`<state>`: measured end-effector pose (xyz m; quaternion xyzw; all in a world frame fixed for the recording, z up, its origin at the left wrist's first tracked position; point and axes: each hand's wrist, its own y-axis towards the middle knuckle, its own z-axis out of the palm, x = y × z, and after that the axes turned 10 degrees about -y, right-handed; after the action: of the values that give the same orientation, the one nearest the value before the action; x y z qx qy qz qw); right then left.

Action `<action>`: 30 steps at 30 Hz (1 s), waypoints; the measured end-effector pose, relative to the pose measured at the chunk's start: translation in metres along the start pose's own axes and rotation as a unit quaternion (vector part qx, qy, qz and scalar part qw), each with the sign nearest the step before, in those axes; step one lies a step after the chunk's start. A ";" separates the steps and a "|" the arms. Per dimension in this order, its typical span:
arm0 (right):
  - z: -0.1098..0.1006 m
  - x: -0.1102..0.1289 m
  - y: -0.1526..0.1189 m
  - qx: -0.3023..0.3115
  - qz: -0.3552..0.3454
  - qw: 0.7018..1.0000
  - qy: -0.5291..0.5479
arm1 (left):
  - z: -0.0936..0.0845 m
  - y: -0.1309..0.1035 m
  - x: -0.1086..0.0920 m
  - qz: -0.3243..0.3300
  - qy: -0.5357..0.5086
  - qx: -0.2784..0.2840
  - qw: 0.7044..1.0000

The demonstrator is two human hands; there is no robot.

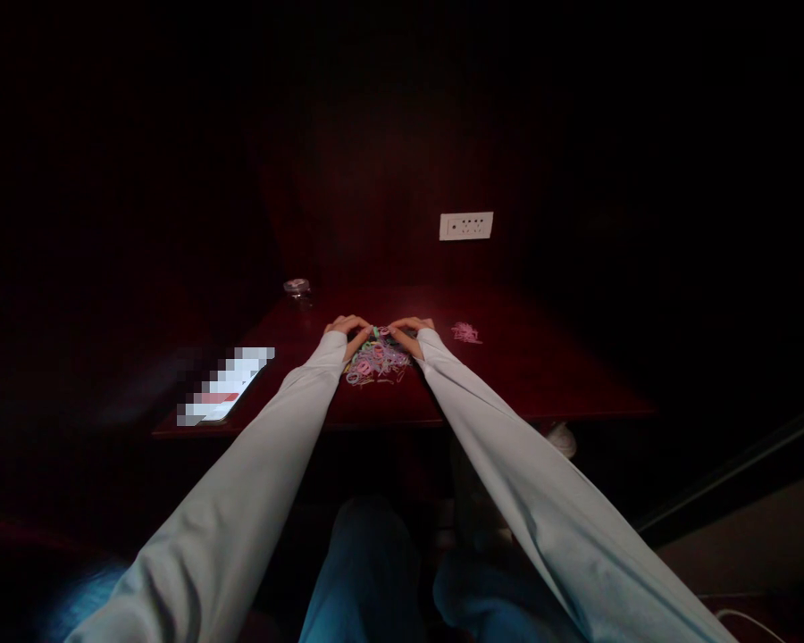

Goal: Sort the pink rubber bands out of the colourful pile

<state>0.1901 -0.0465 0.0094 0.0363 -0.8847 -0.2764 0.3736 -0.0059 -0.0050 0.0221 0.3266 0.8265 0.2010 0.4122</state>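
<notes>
A pile of small hair ties [381, 359] in pink, purple, green and other colours lies near the front of the dark red table. Over the back of this pile, my left hand [348, 329] bends inward with thumb and finger pinched at a green hair tie [376, 331]. Opposite it, my right hand [412, 330] also pinches, its fingertips at a pink hair tie [384, 330]. The fingertips of both hands almost meet. Some ties in the pile are hidden behind my wrists.
To the right lies a small heap of pink bands [466, 333]. A clear round container [297, 290] stands at the table's back left. A phone [231, 388] with a lit screen rests near the left edge of the table [529, 375]. A white socket panel [466, 226] is on the wall.
</notes>
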 end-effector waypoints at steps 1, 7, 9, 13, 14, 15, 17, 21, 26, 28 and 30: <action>0.001 -0.002 0.000 0.006 -0.001 1.000 -0.007 | 0.000 0.000 -0.001 0.003 0.007 0.003 1.000; 0.003 -0.006 0.001 0.024 -0.028 0.999 -0.020 | 0.000 -0.002 -0.001 0.008 0.032 0.019 0.999; 0.004 -0.007 0.002 0.026 -0.031 0.999 -0.024 | -0.002 -0.002 -0.002 0.004 0.035 0.032 0.999; 0.005 -0.008 0.004 0.033 -0.049 0.998 -0.025 | -0.007 -0.002 -0.003 0.012 0.028 0.066 0.997; 0.004 -0.008 0.004 0.033 -0.051 0.998 -0.023 | -0.008 -0.002 -0.003 0.014 0.026 0.069 0.997; 0.004 -0.007 0.004 0.030 -0.050 0.998 -0.019 | -0.008 -0.002 -0.004 0.014 0.024 0.069 0.997; 0.004 -0.006 0.004 0.025 -0.043 0.999 -0.010 | -0.008 -0.002 -0.004 0.015 0.019 0.067 0.997; 0.003 -0.002 0.004 0.028 -0.024 0.999 0.001 | -0.007 -0.003 -0.005 0.015 0.012 0.065 0.998; -0.004 0.002 0.000 0.000 -0.009 0.999 -0.034 | -0.005 -0.004 -0.007 0.002 0.017 0.035 0.999; -0.011 0.005 -0.003 -0.024 -0.007 0.997 -0.071 | -0.005 -0.004 -0.008 -0.013 0.020 0.006 1.000; -0.018 0.007 -0.007 -0.011 -0.036 0.993 -0.112 | -0.006 -0.003 -0.009 -0.026 0.020 -0.018 0.999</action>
<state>0.1961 -0.0623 0.0208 0.0324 -0.9161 -0.3017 0.2622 -0.0077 -0.0139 0.0285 0.2938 0.8388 0.2114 0.4068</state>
